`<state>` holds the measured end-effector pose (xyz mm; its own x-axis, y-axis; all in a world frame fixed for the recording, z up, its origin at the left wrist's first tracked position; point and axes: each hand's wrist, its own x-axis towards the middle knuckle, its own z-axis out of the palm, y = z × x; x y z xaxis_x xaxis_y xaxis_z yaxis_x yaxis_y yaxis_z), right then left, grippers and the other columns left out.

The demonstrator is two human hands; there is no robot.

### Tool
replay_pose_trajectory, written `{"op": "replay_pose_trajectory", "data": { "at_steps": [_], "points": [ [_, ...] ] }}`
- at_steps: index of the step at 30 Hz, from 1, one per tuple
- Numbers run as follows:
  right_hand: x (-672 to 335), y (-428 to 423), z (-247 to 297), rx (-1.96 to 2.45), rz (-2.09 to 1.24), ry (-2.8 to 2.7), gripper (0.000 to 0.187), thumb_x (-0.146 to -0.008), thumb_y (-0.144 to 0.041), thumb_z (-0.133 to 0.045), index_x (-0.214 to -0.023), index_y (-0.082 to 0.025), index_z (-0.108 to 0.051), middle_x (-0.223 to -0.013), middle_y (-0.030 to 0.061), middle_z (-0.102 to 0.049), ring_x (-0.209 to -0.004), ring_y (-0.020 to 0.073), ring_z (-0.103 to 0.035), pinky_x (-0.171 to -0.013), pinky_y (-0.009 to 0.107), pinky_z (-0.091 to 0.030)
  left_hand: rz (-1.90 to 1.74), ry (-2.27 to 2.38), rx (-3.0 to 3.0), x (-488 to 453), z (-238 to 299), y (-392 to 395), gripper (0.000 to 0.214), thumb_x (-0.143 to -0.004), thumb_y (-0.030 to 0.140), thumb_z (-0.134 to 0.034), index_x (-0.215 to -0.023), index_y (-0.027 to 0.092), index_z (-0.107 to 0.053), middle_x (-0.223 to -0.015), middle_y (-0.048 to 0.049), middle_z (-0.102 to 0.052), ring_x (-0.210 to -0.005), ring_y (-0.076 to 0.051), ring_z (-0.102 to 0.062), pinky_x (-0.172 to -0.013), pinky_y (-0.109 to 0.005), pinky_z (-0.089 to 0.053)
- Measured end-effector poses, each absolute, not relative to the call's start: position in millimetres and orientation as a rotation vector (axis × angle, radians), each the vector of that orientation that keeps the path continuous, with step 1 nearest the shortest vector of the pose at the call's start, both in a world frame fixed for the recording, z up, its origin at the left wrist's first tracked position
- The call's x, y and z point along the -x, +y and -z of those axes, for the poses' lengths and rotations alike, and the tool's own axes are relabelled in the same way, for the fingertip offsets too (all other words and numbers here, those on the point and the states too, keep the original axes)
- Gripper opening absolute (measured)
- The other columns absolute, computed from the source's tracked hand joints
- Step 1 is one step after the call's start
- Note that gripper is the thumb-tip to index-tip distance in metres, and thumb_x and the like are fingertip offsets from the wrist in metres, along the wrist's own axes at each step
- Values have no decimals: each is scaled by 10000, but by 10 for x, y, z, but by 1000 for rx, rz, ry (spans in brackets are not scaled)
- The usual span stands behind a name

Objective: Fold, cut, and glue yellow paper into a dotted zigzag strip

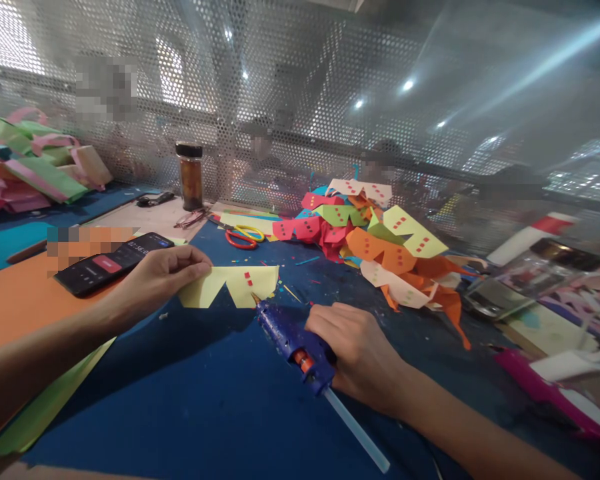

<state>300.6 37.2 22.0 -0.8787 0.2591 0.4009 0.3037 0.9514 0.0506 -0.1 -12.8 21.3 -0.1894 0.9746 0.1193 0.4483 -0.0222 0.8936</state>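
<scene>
Between thumb and fingers, my left hand (173, 277) pinches the left end of a yellow paper cutout (240, 277) with notches in its lower edge. Small red squares (248, 279) sit in a short column on its right part. My right hand (353, 347) is wrapped round a blue hot glue gun (293, 340), and a clear glue stick (357, 430) juts from its back end. The gun's nozzle (255, 298) meets the cutout just below the red squares; whether it touches the paper I cannot tell.
A pile of coloured paper cutouts (380, 247) lies at the back right. Near it are red-and-yellow scissors (245, 237). A phone (115, 263) rests by my left arm, with a dark-lidded jar (190, 177) behind. A clear jar (513, 283) lies at right; perforated mesh (290, 87) stands behind.
</scene>
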Motion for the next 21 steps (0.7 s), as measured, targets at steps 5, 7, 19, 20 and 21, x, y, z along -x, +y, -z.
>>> {"op": "replay_pose_trajectory", "data": {
  "at_steps": [5, 7, 19, 20, 21],
  "points": [
    [-3018, 369, -219, 437, 165, -2723, 161, -878, -219, -509, -719, -195, -499, -666, 15, -544, -609, 163, -446, -575, 296, -297, -1164, 1667, -1496, -16, -237, -143, 300, -818, 479, -626, -828, 180, -648, -678, 18, -580, -574, -104, -482, -487, -188, -355],
    [-3018, 370, -221, 443, 172, -2729, 156, -874, -207, -501, -718, -198, -497, -664, 15, -542, -607, 164, -443, -575, 296, -293, -1159, 1657, -1495, -7, -233, -146, 290, -830, 472, -621, -835, 183, -644, -678, 22, -570, -573, -99, -472, -486, -183, -347],
    [-3015, 379, -218, 436, 202, -2727, 157, -860, -198, -528, -712, -201, -476, -654, 8, -528, -608, 166, -444, -583, 293, -275, -1147, 1659, -1465, -18, -242, -151, 293, -823, 477, -631, -840, 186, -646, -661, 30, -550, -566, -96, -456, -478, -181, -327],
    [-3015, 379, -217, 433, 198, -2724, 151, -859, -195, -523, -716, -201, -478, -658, 9, -531, -611, 167, -447, -585, 292, -276, -1146, 1656, -1467, -15, -240, -151, 295, -823, 480, -630, -845, 186, -648, -663, 28, -552, -566, -96, -458, -476, -182, -326],
    [-3015, 379, -216, 430, 195, -2724, 145, -859, -191, -519, -720, -200, -481, -662, 11, -533, -615, 168, -450, -588, 292, -278, -1145, 1653, -1472, -13, -238, -150, 296, -824, 481, -630, -847, 186, -648, -665, 28, -554, -566, -97, -459, -475, -182, -326]
  ]
}}
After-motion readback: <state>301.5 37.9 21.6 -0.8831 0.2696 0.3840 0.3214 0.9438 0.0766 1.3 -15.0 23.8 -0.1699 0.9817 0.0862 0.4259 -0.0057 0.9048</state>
